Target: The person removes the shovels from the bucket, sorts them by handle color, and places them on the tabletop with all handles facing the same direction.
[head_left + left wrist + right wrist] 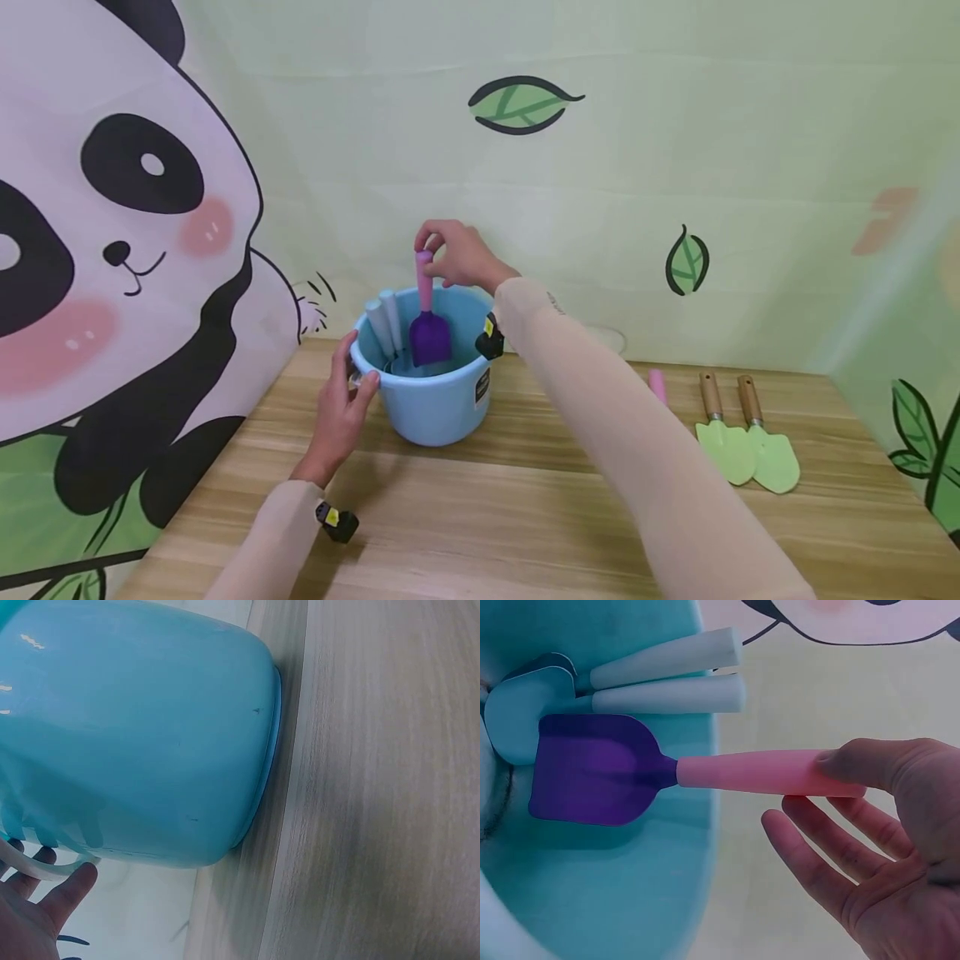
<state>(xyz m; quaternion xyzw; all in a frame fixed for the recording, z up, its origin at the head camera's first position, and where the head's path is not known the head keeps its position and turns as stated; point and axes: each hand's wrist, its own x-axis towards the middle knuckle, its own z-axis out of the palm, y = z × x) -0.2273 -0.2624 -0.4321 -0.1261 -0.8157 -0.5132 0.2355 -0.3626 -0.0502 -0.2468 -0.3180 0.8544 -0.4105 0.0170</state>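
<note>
My right hand (463, 254) pinches the end of the pink handle of a small purple shovel (596, 769). The shovel's blade points down inside a light blue bucket (435, 408). Two more shovels with pale blue handles (667, 694) lean in the bucket, and their blue blades (529, 712) sit low inside. At the bucket's left side my left hand (341, 417) holds the rim, its thumb toward me. The left wrist view shows the fingers beside a pale curved handle (45, 868), with the bucket's side filling much of the picture.
Two light green shovels (726, 450) with wooden handles lie on the wooden table (480, 525) to the right. Another pink handle (657, 385) shows near them, partly covered by my right sleeve (622, 417). A printed panda backdrop (600, 208) stands behind the bucket.
</note>
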